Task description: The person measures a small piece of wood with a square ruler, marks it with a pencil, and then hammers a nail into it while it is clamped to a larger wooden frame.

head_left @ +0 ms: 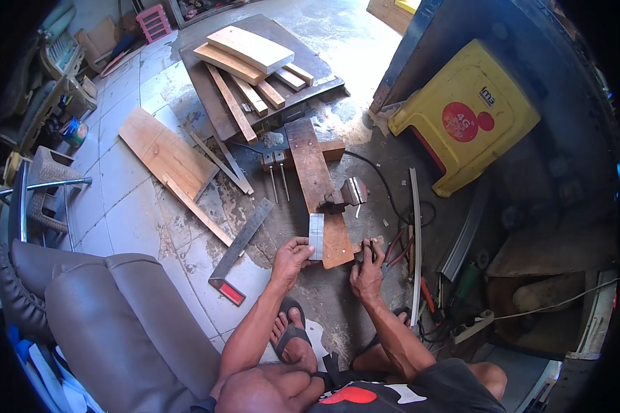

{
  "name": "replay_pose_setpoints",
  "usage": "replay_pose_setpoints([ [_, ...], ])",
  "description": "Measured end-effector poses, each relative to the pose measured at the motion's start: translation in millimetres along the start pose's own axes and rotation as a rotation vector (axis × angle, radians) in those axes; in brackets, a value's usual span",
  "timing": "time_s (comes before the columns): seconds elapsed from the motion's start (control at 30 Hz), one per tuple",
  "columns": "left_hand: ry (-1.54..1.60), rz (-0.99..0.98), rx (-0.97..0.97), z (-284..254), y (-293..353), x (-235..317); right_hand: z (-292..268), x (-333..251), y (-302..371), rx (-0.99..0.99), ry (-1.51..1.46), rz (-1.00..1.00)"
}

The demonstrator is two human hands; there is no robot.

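Note:
My left hand pinches a flat grey metal plate by its lower left edge. The plate lies along the left side of a brown wooden board. To the right of the board's near end, my right hand is closed, with something thin and dark between its fingertips that is too small to name. A metal vise sits on the board just beyond the plate. Left of my left hand, a dark steel square with a red end lies on the floor.
Sawn wood pieces are stacked on a low dark table. A wide plank lies at left. Pliers and a long pale strip are on the right. A yellow stool and brown armchair flank me.

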State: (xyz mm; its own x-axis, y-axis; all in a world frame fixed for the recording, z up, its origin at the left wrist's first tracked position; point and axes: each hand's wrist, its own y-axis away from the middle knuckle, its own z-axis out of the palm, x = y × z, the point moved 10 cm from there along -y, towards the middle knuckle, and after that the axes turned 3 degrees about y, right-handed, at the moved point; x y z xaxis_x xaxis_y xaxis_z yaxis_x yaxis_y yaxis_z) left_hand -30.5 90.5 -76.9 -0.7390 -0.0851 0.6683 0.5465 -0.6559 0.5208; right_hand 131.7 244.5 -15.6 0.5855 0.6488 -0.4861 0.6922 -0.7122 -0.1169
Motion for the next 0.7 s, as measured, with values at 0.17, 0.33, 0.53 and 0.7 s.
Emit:
replay_pose_setpoints([
  [0.17,0.029,-0.004,-0.034,1.4,0.4,0.9,-3.9,-2.7,-1.4,0.011,-0.018,-0.024],
  [0.33,0.033,-0.018,-0.049,1.3,0.1,0.1,-1.8,1.2,-1.3,-0.010,-0.015,-0.009],
  [0.53,0.025,-0.017,-0.058,2.5,0.7,0.4,-1.2,2.6,-1.0,-0.010,-0.005,-0.003],
  [0.7,0.027,-0.013,-0.065,3.5,1.6,4.5,-1.8,-0.5,-1.9,-0.013,-0.020,-0.005],
])
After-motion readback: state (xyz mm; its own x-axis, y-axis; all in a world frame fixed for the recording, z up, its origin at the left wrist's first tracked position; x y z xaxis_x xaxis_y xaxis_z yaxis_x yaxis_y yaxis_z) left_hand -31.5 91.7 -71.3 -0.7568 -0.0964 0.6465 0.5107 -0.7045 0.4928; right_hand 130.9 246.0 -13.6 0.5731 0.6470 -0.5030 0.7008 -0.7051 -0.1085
